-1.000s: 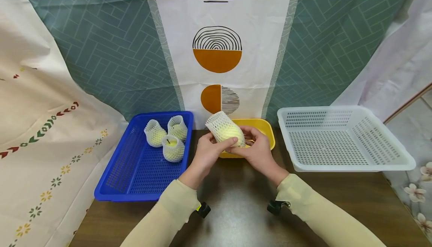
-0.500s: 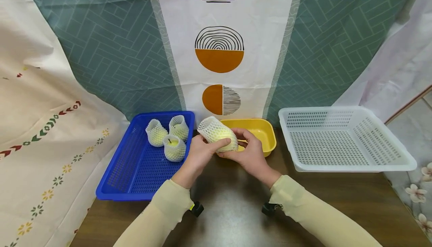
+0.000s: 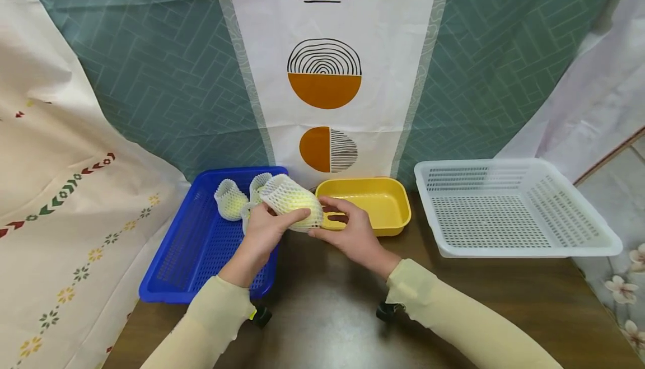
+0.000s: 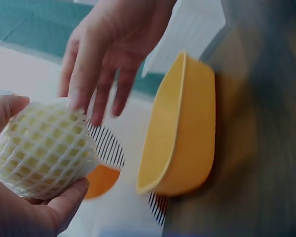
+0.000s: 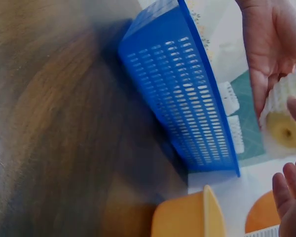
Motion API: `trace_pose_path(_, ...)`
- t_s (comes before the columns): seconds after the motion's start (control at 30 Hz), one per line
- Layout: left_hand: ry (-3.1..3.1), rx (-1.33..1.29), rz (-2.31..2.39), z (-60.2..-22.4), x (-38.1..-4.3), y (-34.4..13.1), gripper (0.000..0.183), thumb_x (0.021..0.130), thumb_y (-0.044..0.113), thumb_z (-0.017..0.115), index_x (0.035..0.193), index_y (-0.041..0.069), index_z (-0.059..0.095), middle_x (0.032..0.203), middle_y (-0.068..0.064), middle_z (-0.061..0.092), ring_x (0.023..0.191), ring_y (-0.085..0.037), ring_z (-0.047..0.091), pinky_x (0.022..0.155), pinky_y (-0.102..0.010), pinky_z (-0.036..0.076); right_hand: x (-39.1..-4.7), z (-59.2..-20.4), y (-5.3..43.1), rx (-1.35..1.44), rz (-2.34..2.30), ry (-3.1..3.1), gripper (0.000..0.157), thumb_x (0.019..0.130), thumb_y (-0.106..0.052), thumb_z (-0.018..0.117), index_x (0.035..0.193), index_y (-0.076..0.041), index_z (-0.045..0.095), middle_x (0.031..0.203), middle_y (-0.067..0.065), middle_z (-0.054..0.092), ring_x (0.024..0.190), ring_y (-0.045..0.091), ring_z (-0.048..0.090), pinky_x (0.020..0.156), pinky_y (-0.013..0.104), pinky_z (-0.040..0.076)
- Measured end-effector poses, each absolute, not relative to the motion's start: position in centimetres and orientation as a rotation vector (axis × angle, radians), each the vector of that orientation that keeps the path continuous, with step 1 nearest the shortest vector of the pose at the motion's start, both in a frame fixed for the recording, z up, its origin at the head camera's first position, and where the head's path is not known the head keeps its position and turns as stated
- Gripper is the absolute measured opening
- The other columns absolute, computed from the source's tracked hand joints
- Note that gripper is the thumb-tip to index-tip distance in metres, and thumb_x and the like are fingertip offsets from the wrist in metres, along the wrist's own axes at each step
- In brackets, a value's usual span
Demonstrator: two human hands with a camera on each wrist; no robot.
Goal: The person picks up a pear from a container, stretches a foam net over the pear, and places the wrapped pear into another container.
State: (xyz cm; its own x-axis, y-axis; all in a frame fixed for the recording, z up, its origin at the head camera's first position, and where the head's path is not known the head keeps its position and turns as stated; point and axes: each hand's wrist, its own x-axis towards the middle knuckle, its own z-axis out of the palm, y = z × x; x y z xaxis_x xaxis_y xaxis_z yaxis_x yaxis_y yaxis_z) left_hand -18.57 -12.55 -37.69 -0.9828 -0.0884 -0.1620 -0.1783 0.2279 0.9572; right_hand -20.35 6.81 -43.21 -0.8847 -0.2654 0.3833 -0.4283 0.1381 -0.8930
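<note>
In the head view my left hand (image 3: 264,226) grips a pale yellow pear (image 3: 294,204) in a white foam net sleeve, its loose end tilted up to the left, overlapping the blue basket's right rim. My right hand (image 3: 350,232) is at the pear's right end, fingers spread and relaxed, fingertips right by the net. The left wrist view shows the netted pear (image 4: 47,148) between the left thumb and fingers. The pear's brown-centred end (image 5: 285,131) faces the right wrist camera. Other netted pears (image 3: 232,201) stand in the blue basket (image 3: 166,257), partly hidden behind the left hand.
A yellow tub (image 3: 398,218) stands at the back middle of the dark wooden table (image 3: 342,313). To its right is a white basket (image 3: 579,246). Patterned cloth (image 3: 322,16) hangs behind, and more cloth (image 3: 80,218) drapes at the left.
Both hands have moved left with the netted pear, from in front of the yellow tub to the blue basket's right rim. The right hand's fingers have loosened from the pear, and the tub now shows fully.
</note>
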Motion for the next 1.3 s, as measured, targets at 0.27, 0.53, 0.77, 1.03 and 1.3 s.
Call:
trace_pose_path(0.27, 2.590, -0.314, 1.856, -37.0, -18.1, -17.3, 0.078, 0.065, 0.056, 0.078, 0.125, 0.016, 0.047, 0.119, -0.001, 0.057, 0.104, -0.017, 0.056, 0.086, -0.026, 0.049, -20.3, -44.7, 5.2, 0.618, 1.916, -2.319, 0.037, 0.081, -0.038, 0.071, 0.114, -0.024, 0.065, 0.110, -0.003, 0.065, 0.100, 0.023, 0.061, 0.088, 0.043, 0.052)
trace_pose_path(0.53, 2.713, -0.383, 1.770, -36.7, -18.0, -20.0, 0.081, 0.066, 0.060, 0.074, 0.129, 0.018, 0.046, 0.122, 0.000, 0.057, 0.107, -0.015, 0.056, 0.092, -0.030, 0.049, -19.5, -44.6, 1.8, 0.647, 1.865, -2.431, 0.028, 0.080, -0.033, 0.073, 0.107, -0.023, 0.069, 0.098, -0.003, 0.065, 0.085, 0.013, 0.059, 0.077, 0.028, 0.051)
trace_pose_path(0.77, 2.778, -0.449, 1.732, -37.4, -18.3, -22.2, 0.081, 0.066, 0.060, 0.074, 0.130, 0.019, 0.046, 0.122, 0.000, 0.056, 0.106, -0.013, 0.057, 0.092, -0.029, 0.050, -20.1, -46.0, -0.6, 0.656, 1.841, -2.546, 0.030, 0.080, -0.038, 0.072, 0.107, -0.023, 0.071, 0.110, -0.005, 0.062, 0.105, 0.013, 0.054, 0.090, 0.039, 0.049)
trace_pose_path(1.03, 2.802, -0.572, 1.770, -38.5, -19.2, -24.4, 0.077, 0.063, 0.057, 0.077, 0.125, 0.021, 0.050, 0.117, 0.004, 0.058, 0.101, -0.007, 0.058, 0.083, -0.015, 0.049, -20.0, -46.7, -2.0, 0.705, 1.804, -2.553, 0.028, 0.082, -0.037, 0.070, 0.106, -0.022, 0.072, 0.105, -0.010, 0.065, 0.101, 0.007, 0.055, 0.089, 0.037, 0.049)
trace_pose_path(1.3, 2.821, -0.592, 1.805, -39.0, -19.9, -25.9, 0.072, 0.064, 0.050, 0.080, 0.122, 0.019, 0.053, 0.114, 0.006, 0.059, 0.099, -0.006, 0.058, 0.076, -0.012, 0.048, -20.1, -46.7, -2.4, 0.744, 1.835, -2.499, 0.028, 0.081, -0.035, 0.072, 0.104, -0.019, 0.073, 0.107, -0.008, 0.068, 0.103, 0.007, 0.058, 0.092, 0.034, 0.049)
